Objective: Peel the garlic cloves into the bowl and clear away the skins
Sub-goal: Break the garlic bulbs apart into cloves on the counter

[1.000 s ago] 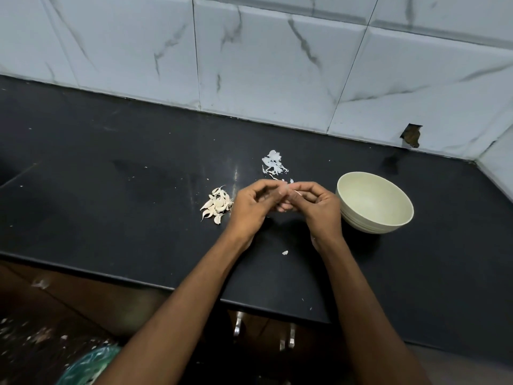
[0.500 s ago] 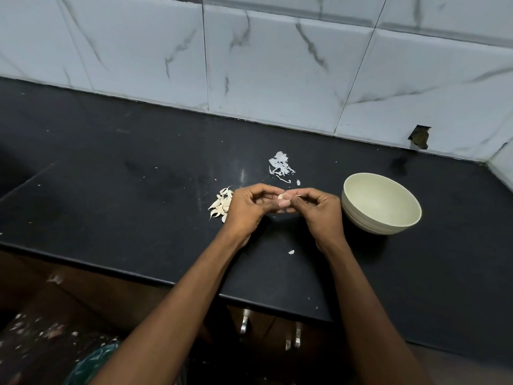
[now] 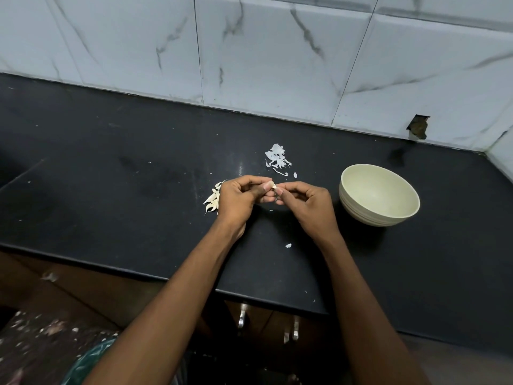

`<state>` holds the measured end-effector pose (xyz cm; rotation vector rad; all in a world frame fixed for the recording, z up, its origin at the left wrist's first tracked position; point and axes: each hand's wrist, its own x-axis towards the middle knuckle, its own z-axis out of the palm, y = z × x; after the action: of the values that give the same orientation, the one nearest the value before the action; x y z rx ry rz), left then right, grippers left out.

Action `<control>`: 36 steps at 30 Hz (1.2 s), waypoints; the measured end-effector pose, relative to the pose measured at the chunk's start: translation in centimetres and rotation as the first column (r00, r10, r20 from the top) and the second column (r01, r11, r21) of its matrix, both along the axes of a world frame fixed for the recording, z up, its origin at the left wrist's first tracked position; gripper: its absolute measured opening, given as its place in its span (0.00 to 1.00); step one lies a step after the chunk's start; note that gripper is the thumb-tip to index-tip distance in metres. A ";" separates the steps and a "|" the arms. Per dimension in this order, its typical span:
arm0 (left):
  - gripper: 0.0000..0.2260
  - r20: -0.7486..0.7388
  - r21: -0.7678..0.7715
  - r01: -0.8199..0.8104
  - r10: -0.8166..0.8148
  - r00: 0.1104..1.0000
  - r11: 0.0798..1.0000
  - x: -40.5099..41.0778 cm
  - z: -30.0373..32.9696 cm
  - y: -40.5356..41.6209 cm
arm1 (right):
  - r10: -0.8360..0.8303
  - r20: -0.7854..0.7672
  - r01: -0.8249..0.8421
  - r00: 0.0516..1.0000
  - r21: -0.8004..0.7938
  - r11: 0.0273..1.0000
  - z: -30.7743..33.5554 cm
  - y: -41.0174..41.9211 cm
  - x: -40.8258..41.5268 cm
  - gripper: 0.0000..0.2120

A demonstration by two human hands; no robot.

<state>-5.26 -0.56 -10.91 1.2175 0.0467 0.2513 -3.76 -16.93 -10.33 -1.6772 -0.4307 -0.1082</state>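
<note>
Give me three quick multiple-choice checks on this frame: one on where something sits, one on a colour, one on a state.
1. Where is the bowl relative to the hands?
A. To their right
B. To their left
C. Between them and the counter's front edge

2. What colour is the counter?
A. White
B. Black
C. Red

3. What is in the bowl?
A. A heap of peeled cloves
B. Water
C. Nothing that can be seen

Answers:
1. A: the bowl stands on the counter just beyond the right hand.
2. B: the slab is black under the white marbled wall tiles.
3. C: its pale inside shows bare, while both the left hand and the right pinch a clove between them, with skins lying behind.
</note>
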 end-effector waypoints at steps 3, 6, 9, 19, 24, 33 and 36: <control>0.04 -0.003 -0.001 0.007 -0.007 1.000 1.000 0.1 -0.1 0.0 | -0.037 0.039 0.039 0.999 -0.054 0.998 -0.2 0.0 -0.1 0.05; 0.05 -0.008 0.009 0.038 -0.038 0.999 0.999 -0.1 0.1 0.0 | -0.082 0.083 0.088 0.993 -0.084 0.993 -0.4 0.0 0.0 0.05; 0.06 -0.006 0.046 0.044 -0.043 0.999 0.998 -0.2 0.2 0.0 | -0.105 0.140 0.125 0.985 -0.138 0.983 -0.5 0.0 0.0 0.04; 0.04 -0.009 0.118 0.037 -0.036 0.999 0.992 -0.2 0.1 0.1 | -0.097 0.316 0.192 0.944 -0.287 0.939 -0.1 0.2 -0.3 0.07; 0.06 -0.017 0.120 0.036 -0.035 0.999 0.992 -0.3 0.3 0.0 | -0.116 0.315 0.215 0.942 -0.302 0.929 -0.1 0.2 -0.3 0.05; 0.05 -0.018 0.156 0.049 -0.047 0.999 0.987 -0.6 0.5 -0.1 | -0.121 0.418 0.282 0.900 -0.349 0.894 0.0 0.4 -0.7 0.06; 0.04 -0.012 0.167 0.044 -0.043 0.999 0.985 -0.6 0.5 -0.2 | -0.117 0.425 0.285 0.898 -0.357 0.890 0.2 0.4 -0.8 0.07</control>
<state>-5.87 -0.72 -10.38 1.3850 0.0066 0.2151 -4.57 -16.49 -10.16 -2.1269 -0.6067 -0.5551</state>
